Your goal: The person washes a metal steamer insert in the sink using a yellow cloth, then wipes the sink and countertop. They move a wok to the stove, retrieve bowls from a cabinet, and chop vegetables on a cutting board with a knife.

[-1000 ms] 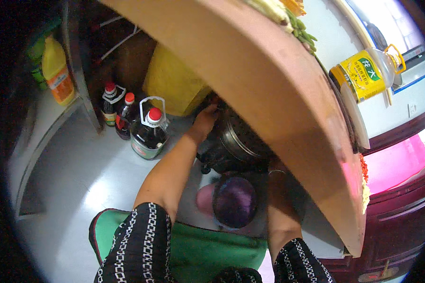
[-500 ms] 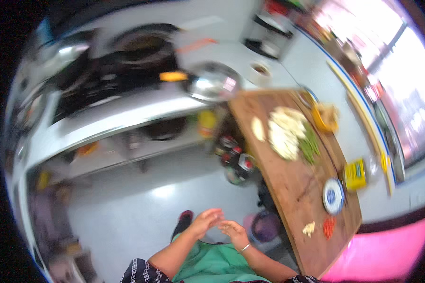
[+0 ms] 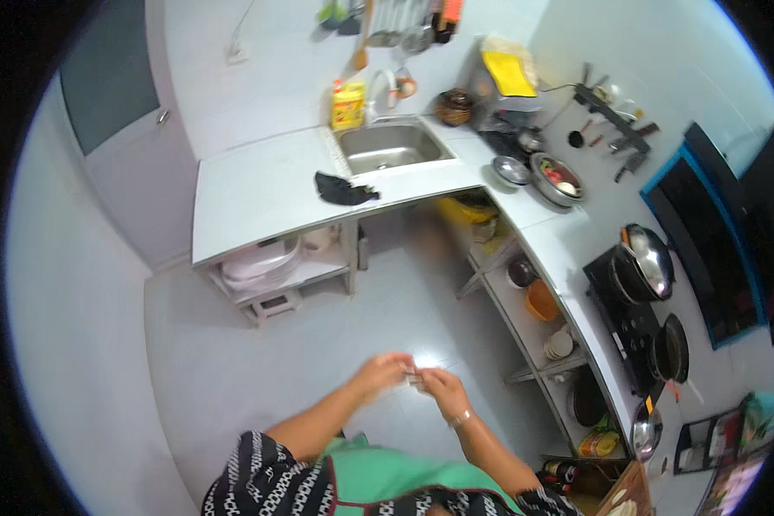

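White floor (image 3: 258, 361) and a pale L-shaped surface (image 3: 249, 193) fill the kitchen, with a steel sink (image 3: 389, 146) set into it and a dark cloth (image 3: 342, 189) lying beside the basin. Along the right run sit a black stove (image 3: 632, 314) and a lidded wok (image 3: 647, 262). Above the floor, left hand (image 3: 380, 375) and right hand (image 3: 443, 389) meet, fingers pinched closed on a small pale object (image 3: 414, 377), too blurred to identify.

Across from me a steel sink (image 3: 393, 148) sits in the white counter (image 3: 249, 193), a dark cloth (image 3: 342, 188) beside it; to my right, a wok (image 3: 648, 261) on the black stove (image 3: 632, 322)
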`<action>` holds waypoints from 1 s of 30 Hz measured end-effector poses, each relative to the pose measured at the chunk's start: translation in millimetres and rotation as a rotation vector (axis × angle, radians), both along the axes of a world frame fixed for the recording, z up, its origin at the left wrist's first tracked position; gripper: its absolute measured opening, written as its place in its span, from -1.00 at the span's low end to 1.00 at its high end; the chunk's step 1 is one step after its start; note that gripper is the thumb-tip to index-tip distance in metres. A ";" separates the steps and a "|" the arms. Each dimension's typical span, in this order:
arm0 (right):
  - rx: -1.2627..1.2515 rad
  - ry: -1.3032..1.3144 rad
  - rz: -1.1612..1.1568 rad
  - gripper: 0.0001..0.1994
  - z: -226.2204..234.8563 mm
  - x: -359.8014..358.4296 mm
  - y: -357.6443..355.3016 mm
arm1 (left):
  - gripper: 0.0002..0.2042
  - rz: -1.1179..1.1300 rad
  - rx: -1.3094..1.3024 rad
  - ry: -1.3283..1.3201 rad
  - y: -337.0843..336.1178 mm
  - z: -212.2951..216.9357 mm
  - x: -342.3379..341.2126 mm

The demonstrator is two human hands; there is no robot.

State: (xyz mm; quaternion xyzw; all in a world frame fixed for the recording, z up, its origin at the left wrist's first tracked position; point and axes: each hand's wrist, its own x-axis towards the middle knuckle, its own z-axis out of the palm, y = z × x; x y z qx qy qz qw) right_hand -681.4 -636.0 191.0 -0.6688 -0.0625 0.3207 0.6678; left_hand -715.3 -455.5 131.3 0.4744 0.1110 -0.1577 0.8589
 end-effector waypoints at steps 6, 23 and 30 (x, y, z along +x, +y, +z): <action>-0.264 -0.443 0.109 -0.79 -25.7 127.8 147.8 | -0.67 0.264 0.081 0.022 144.4 20.0 63.0; -0.514 -1.075 0.053 -0.81 -171.0 503.1 424.6 | -0.61 0.323 1.513 0.012 378.6 -73.6 462.1; -0.219 -0.786 0.134 -0.86 -138.3 547.6 469.1 | -0.81 0.814 1.415 -0.037 447.9 -90.8 454.2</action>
